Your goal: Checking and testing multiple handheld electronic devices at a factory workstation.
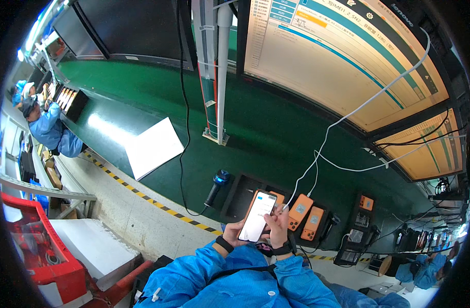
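Note:
My left hand (233, 235) is closed around a smartphone (258, 216) with an orange edge and a lit, mostly white screen. The thumb of my right hand (279, 229) rests on or just over the screen's right side. A white cable (292, 196) comes down to the raised fingers of that hand, which seem to pinch its end. Just right of it lie two orange phones (299, 211) (312, 224), backs up. A second white cable (315, 177) reaches the top of the nearer one. Behind the held phone, another orange phone (279, 196) shows partly.
A black tray (234, 197) lies beside the phones, with handheld scanners (214, 189) (331, 224) to either side. Lit monitors (322, 66) (425, 146) stand at the back right of the green bench (142, 84). White paper (154, 148) lies left; co-workers (53, 128) sit farther off.

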Demonstrator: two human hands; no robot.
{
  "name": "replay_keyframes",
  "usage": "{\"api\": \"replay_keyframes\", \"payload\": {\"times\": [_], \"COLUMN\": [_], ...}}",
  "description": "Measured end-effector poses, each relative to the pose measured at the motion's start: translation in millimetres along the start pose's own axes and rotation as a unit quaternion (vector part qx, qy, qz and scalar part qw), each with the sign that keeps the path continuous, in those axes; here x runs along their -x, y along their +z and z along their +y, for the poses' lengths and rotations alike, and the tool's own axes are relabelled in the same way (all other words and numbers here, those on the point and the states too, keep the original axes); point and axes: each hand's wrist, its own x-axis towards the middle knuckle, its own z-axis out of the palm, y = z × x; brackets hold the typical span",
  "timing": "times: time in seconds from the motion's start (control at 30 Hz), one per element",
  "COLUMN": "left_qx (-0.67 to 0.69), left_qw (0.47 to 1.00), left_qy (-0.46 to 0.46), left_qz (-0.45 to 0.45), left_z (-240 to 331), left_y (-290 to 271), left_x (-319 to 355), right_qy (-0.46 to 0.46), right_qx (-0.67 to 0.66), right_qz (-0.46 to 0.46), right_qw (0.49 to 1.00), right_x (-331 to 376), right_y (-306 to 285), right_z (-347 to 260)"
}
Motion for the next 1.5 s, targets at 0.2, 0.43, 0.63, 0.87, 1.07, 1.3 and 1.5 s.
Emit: {"api": "replay_keyframes", "payload": {"times": [0.2,0.43,0.63,0.87,1.07,1.3,1.5], "left_qx": [-0.012,0.122,0.039,-0.014,-0.017,-0.051,-0.160], "left_qw": [1.000,0.982,0.999,0.999,0.995,0.995,0.981], "left_qy": [0.005,-0.029,-0.009,-0.009,-0.019,-0.033,-0.013], "left_qz": [-0.003,-0.140,0.007,0.050,0.097,0.085,0.111], "left_z": [-2,-2,0,1,5,9,9], "left_y": [11,15,12,12,-7,14,44], "left_x": [0,0,1,-2,0,-1,-7], "right_qy": [0.018,0.092,0.076,0.118,0.091,0.083,0.029], "right_qx": [0.030,0.040,0.038,0.042,0.038,0.021,-0.018], "right_qz": [0.015,0.063,0.057,0.058,0.068,0.052,0.042], "right_qw": [0.999,0.993,0.995,0.990,0.993,0.995,0.999], "right_x": [2,6,3,2,-1,-2,-6], "right_y": [-2,-3,-2,-3,0,1,-2], "right_z": [0,1,0,-5,-3,-5,4]}}
